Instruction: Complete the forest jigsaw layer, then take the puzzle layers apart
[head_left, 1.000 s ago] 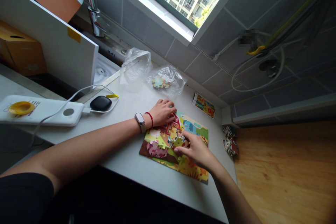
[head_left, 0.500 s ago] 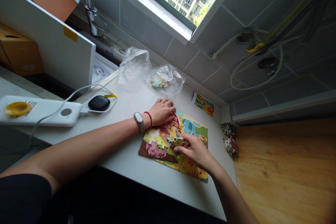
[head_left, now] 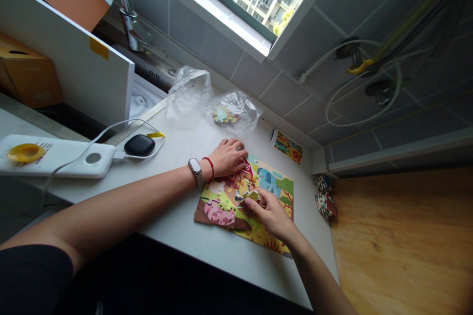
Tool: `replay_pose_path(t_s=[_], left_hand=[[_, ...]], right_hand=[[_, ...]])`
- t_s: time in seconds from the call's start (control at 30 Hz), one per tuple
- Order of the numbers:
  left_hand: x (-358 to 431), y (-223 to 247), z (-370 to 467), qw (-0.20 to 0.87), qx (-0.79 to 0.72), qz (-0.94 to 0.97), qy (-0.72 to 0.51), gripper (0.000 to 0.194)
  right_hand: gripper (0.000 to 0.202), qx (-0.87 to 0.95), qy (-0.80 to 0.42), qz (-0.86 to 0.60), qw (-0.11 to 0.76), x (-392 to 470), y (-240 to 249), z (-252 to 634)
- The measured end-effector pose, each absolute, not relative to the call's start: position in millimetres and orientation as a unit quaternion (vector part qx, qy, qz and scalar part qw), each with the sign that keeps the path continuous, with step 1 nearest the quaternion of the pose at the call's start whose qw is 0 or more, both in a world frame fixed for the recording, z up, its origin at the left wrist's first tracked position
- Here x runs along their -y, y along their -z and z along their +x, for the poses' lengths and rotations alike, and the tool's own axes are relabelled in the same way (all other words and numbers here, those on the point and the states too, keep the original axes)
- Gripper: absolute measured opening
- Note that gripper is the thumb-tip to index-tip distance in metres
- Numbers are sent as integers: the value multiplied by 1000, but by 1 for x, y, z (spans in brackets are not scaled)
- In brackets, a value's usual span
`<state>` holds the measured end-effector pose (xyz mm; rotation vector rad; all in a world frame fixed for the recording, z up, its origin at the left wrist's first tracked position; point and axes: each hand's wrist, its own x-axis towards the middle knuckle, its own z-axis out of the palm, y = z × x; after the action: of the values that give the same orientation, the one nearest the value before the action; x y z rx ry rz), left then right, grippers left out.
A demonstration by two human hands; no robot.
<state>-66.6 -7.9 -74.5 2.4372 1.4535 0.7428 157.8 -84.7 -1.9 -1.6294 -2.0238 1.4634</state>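
Observation:
A colourful jigsaw puzzle [head_left: 268, 180] with animals and a red barn lies on the white counter. My right hand [head_left: 273, 211] pinches a puzzle piece [head_left: 252, 199] between thumb and fingers, tilted just above the middle of the picture. Whether more than one piece is in that grip I cannot tell. At the puzzle's upper left edge rests my left hand [head_left: 227, 157], laid down with its fingers stretched out and holding nothing. Under its fingertips part of the barn is hidden.
Behind the puzzle, a clear plastic bag [head_left: 246, 108] has puzzle pieces [head_left: 224, 115] in it. A small picture card [head_left: 287, 146] lies by the wall. More pieces [head_left: 325, 204] sit at the counter's right edge. Leftward are a black case [head_left: 139, 145] and a white power bank [head_left: 74, 156].
My right hand has shifted slightly, and the piece in it has turned. My left hand stays in place.

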Motion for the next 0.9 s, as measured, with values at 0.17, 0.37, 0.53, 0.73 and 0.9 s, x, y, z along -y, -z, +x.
replay_pose_path(t_s=[0.17,0.37,0.53,0.73,0.9], left_hand=[[8,74,-67,104,-492,826,-255,30],[9,71,-67,107,-494,825,-251,31],[10,70,-68,109,-495,826,-248,32],[10,72,-67,107,-498,824,-248,33],[9,73,-67,107,-500,823,-248,33]], right_hand=[[53,631,-556,-535,77,83,5,160],[39,680,-501,-535,35,90,9,154],[35,699,-453,-550,63,93,9,153],[35,674,-490,-544,101,96,8,158],[32,672,-488,-549,91,96,12,163]])
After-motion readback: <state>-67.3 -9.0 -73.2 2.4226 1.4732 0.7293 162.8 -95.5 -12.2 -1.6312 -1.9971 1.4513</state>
